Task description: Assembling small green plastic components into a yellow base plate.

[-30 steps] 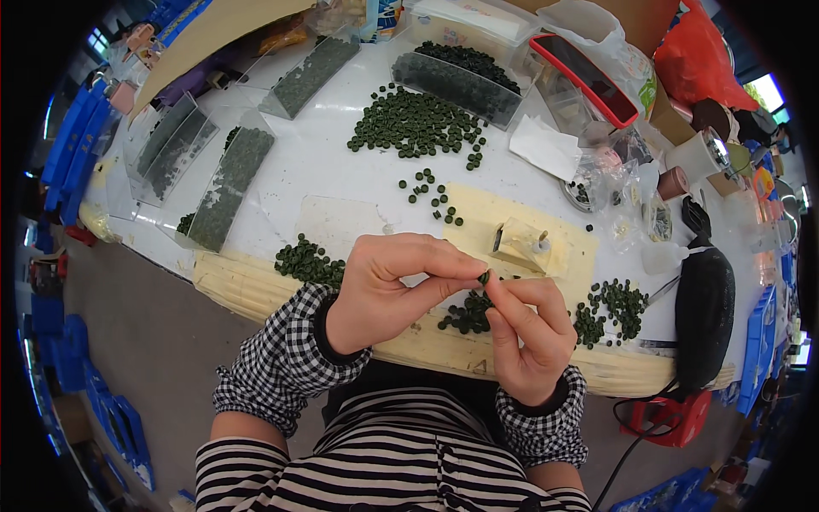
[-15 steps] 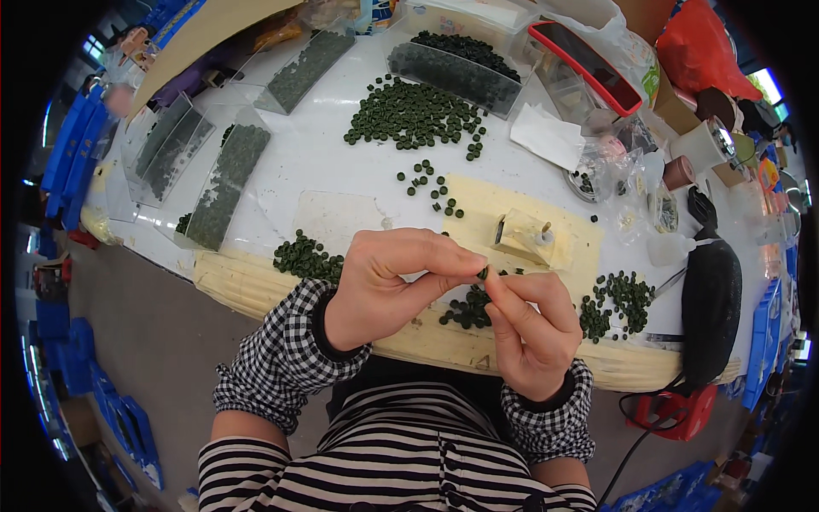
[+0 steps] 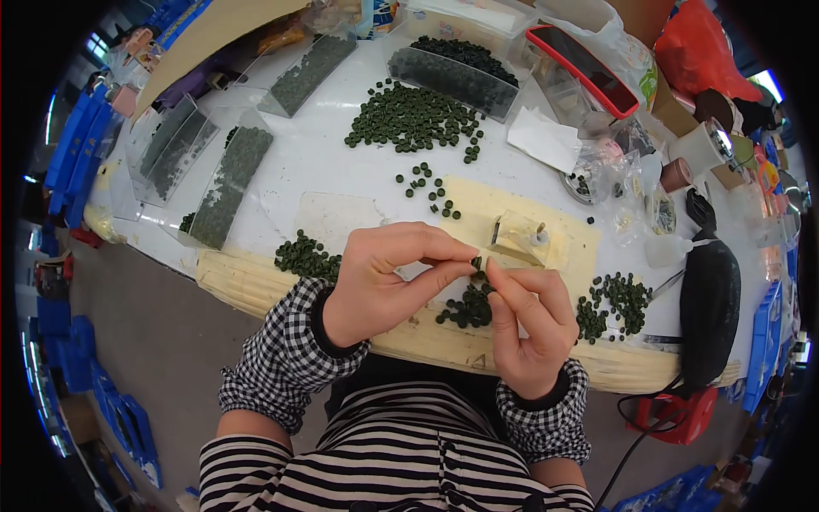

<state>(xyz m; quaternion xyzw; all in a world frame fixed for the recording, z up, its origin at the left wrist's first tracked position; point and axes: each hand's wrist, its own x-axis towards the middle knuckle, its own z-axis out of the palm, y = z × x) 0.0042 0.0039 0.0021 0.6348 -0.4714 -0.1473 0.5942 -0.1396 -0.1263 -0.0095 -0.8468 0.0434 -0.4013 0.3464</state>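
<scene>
Between the fingertips of both hands is a small dark green round piece (image 3: 477, 264), partly covered by the fingers. My left hand (image 3: 384, 277) pinches it with thumb and index finger. From the other side, my right hand (image 3: 537, 328) closes on it with thumb and index finger. Just below lies a small pile of similar dark green pieces (image 3: 467, 309). A cream block with an upright peg (image 3: 522, 237) stands behind my right hand on a pale yellow board (image 3: 580, 247). Another pile (image 3: 305, 257) is left of my left hand, and one more (image 3: 616, 303) sits right of my right hand.
A larger spread of green pieces (image 3: 414, 118) covers the table's middle back. Clear bins (image 3: 456, 78) hold more, with others (image 3: 230, 179) at the left. A red-cased phone (image 3: 584, 70), a white tissue (image 3: 543, 139) and a black wrapped bundle (image 3: 711, 311) occupy the right side.
Both hands have shifted very slightly left and up together. The piece between the fingertips shows at a different angle and a little more of it is visible.
</scene>
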